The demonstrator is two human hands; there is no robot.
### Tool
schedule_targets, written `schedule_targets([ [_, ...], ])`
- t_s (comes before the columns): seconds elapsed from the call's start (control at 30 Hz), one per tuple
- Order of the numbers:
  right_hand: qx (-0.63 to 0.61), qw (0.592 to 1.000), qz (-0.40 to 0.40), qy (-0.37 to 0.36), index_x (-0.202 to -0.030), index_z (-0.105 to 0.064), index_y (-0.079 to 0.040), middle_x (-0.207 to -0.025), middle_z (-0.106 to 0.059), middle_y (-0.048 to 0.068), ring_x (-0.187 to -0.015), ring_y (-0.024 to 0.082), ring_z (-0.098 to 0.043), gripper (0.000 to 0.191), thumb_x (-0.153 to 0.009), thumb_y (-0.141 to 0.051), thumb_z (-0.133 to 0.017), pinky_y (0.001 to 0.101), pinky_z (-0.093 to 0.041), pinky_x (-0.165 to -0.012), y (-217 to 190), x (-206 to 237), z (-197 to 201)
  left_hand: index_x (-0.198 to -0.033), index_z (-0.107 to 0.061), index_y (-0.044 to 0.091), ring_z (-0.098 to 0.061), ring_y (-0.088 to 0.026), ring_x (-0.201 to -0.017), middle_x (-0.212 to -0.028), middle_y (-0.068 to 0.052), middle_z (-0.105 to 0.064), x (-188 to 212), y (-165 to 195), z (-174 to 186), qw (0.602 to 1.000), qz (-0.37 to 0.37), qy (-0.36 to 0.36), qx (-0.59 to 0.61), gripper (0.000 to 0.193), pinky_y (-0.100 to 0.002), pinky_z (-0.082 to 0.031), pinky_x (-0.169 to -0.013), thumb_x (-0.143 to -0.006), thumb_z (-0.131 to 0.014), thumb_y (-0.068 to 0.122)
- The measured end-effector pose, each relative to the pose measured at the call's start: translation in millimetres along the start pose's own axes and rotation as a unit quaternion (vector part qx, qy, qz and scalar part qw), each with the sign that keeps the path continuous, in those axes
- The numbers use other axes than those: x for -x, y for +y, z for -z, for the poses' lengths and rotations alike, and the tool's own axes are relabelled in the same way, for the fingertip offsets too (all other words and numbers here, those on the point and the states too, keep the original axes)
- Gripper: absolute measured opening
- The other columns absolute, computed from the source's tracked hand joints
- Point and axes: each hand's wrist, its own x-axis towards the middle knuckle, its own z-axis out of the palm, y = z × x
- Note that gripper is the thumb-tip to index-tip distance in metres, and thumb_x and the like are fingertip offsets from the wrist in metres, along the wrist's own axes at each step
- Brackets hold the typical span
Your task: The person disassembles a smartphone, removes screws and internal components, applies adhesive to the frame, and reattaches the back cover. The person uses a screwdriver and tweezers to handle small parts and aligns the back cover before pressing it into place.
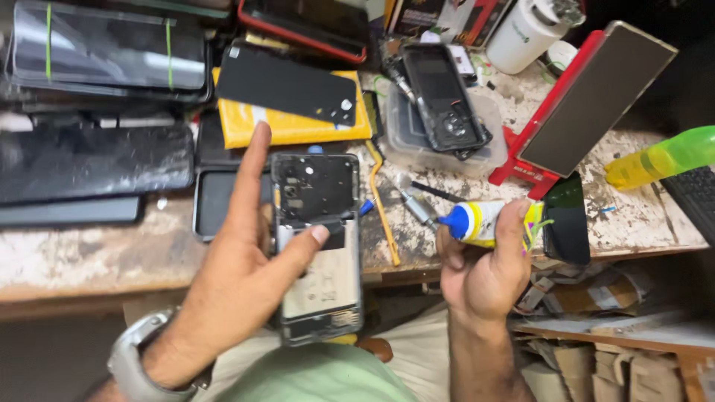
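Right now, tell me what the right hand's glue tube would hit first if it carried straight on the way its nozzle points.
Probably the opened phone in the left hand. The right hand aims the glue tube leftward, with its blue nozzle toward the phone's edge, though depth is unclear.

Opened phone (316, 246) left of glue tube (488, 222) (both near bench edge); clear box (447, 141) behind, propped tablet (592, 97) at right.

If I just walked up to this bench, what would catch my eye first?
Front and centre, the left hand holds an opened phone with its insides bare. Beside it, the right hand grips a yellow glue tube with a blue nozzle. Behind them, a red stand leans on the scarred workbench.
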Motion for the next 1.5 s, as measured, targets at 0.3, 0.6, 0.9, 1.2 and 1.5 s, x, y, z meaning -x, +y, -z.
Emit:
schedule_targets([
  [0.3, 0.077, 0.995, 0.061, -0.015, -0.095, -0.057, -0.004, -0.07, -0.059, 0.01, -0.048, 0.017, -0.05, 0.044, -0.118, -0.041, -0.051, 0.0285, -0.036, -0.042, 0.5, 3.8, -35.0, -0.165, -0.012, 0.009, -0.061, -0.014, -0.12, -0.137, -0.013, -0.063, 31.5, -11.0, 3.0, 0.987, 0.104, 0.003, 0.125, 0.083, -0.027, -0.053, -0.097, -0.095, -0.057, -0.001],
  [0.6, 0.088, 0.994, 0.057, 0.013, -0.104, -0.056, -0.009, -0.078, -0.06, 0.007, -0.056, 0.017, -0.054, 0.03, -0.113, -0.037, -0.056, 0.0291, -0.037, -0.045, 10.1, 0.7, -48.0, -0.153, -0.037, 0.007, -0.067, -0.01, -0.102, -0.122, -0.007, -0.073, 34.1, -6.7, 13.1, 0.985, 0.163, -0.001, 0.049, 0.065, -0.025, -0.059, -0.071, -0.093, -0.061, 0.008],
  [0.9, 0.107, 0.988, 0.111, 0.021, -0.1, -0.061, -0.008, -0.079, -0.062, 0.002, -0.062, 0.012, -0.061, 0.021, -0.11, -0.025, -0.067, 0.0291, -0.047, -0.052, 25.6, -1.7, -52.4, -0.141, -0.042, 0.006, -0.07, -0.008, -0.098, -0.115, -0.008, -0.071, 35.9, -4.0, 10.4, 0.981, 0.168, -0.007, 0.097, 0.052, -0.024, -0.064, -0.063, -0.093, -0.06, 0.007],
  [1.2, 0.286, 0.937, 0.173, -0.102, -0.092, -0.059, -0.001, -0.08, -0.053, -0.003, -0.073, 0.005, -0.047, 0.034, -0.115, -0.026, -0.063, 0.0234, -0.037, -0.065, 21.7, 7.4, -67.4, -0.14, -0.041, 0.009, -0.071, -0.008, -0.087, -0.113, -0.006, -0.072, 35.0, 2.0, 6.6, 0.986, 0.165, -0.002, 0.025, 0.053, -0.024, -0.059, -0.052, -0.09, -0.061, 0.008],
  [1.5, 0.308, 0.922, 0.185, -0.147, -0.089, -0.056, 0.0, -0.079, -0.052, 0.0, -0.072, 0.006, -0.047, 0.037, -0.115, -0.026, -0.06, 0.0245, -0.038, -0.064, 18.8, 6.7, -78.6, -0.14, -0.041, 0.008, -0.072, -0.009, -0.092, -0.113, -0.007, -0.072, 36.2, 1.7, 6.9, 0.987, 0.16, -0.007, 0.031, 0.052, -0.024, -0.06, -0.055, -0.092, -0.06, 0.009],
])
